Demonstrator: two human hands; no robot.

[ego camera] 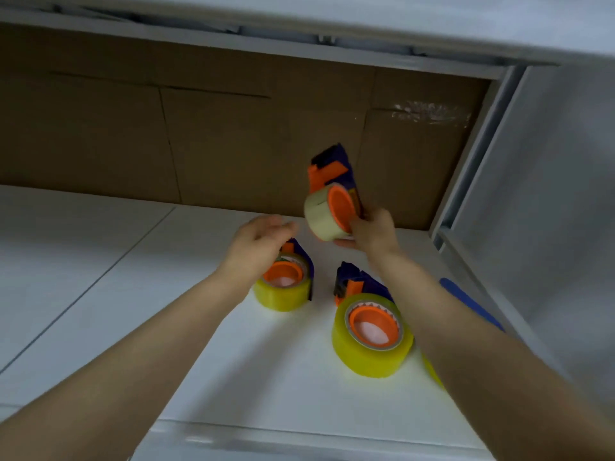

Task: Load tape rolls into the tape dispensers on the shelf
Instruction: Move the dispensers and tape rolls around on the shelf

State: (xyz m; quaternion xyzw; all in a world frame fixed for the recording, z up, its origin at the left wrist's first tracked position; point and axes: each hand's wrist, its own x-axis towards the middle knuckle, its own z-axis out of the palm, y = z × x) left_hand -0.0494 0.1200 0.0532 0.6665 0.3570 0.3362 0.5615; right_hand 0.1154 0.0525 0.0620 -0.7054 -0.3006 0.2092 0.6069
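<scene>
My right hand [372, 232] grips a blue and orange tape dispenser [336, 176] and holds it tilted above the white shelf [116, 294]. A pale clear tape roll [321, 214] sits on its orange hub. My left hand [259, 242] hovers just left of that roll with relaxed fingers, holding nothing. Under it a second dispenser [286, 281] lies on the shelf with a yellow roll on its hub. A third dispenser [371, 327] with a larger yellow roll lies near my right forearm.
Brown cardboard [199, 134] lines the back of the shelf. A blue strip [469, 302] lies by the right wall [549, 194]. Part of another yellow roll [431, 371] peeks from under my right forearm. An upper shelf edge [299, 38] runs overhead.
</scene>
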